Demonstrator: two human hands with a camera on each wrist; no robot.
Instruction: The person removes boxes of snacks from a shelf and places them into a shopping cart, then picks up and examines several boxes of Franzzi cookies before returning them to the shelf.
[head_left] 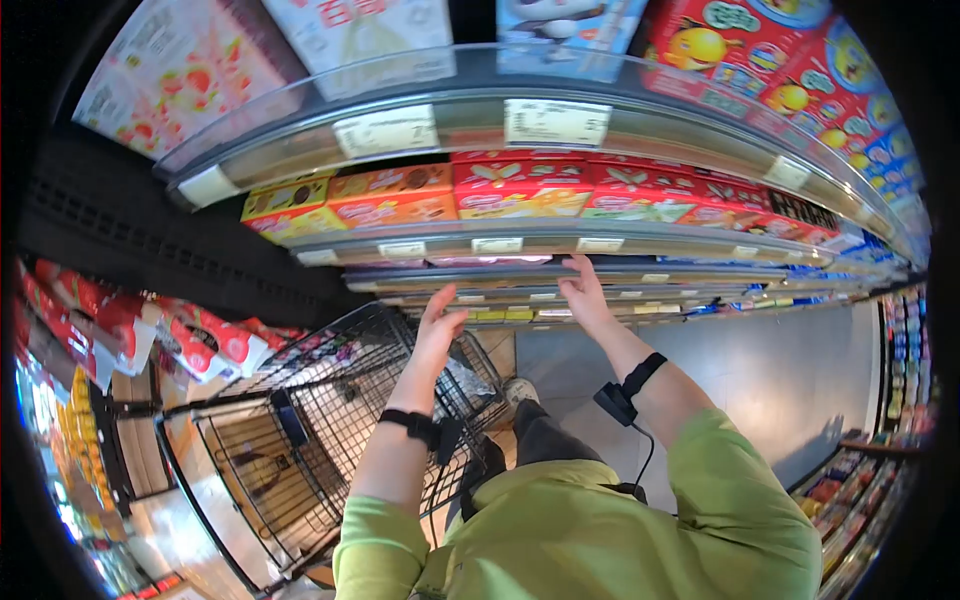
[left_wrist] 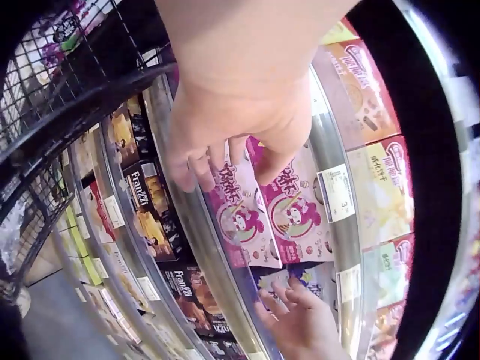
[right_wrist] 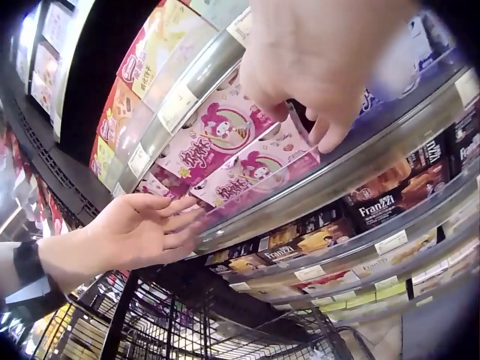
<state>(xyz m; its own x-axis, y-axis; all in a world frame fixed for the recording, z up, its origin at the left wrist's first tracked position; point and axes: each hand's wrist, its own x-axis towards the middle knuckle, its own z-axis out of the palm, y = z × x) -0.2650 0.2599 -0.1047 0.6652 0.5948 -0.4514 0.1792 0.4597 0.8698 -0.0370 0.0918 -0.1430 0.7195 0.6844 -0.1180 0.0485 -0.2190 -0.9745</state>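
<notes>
Two pink boxes (right_wrist: 259,174) with a cartoon character lie one behind the other on a lower shelf. My left hand (head_left: 437,330) is at the boxes' left end, its fingers extended and palm turned toward them in the right wrist view. Seen from the left wrist, that hand (left_wrist: 236,112) overlaps the tops of the pink boxes (left_wrist: 296,206). My right hand (head_left: 585,292) is at their other end, fingertips close over the front box's corner in the right wrist view. Its fingers are loosely bent beside a purple-blue box (left_wrist: 319,277). Neither hand grips anything.
Price tags (head_left: 498,245) line the shelf edges. Red and orange biscuit boxes (head_left: 520,190) stand on the shelf above, dark Franzzi boxes (right_wrist: 394,195) below. A wire shopping cart (head_left: 300,440) is at the left, near hanging red bags (head_left: 200,340). Grey floor (head_left: 740,380) extends right.
</notes>
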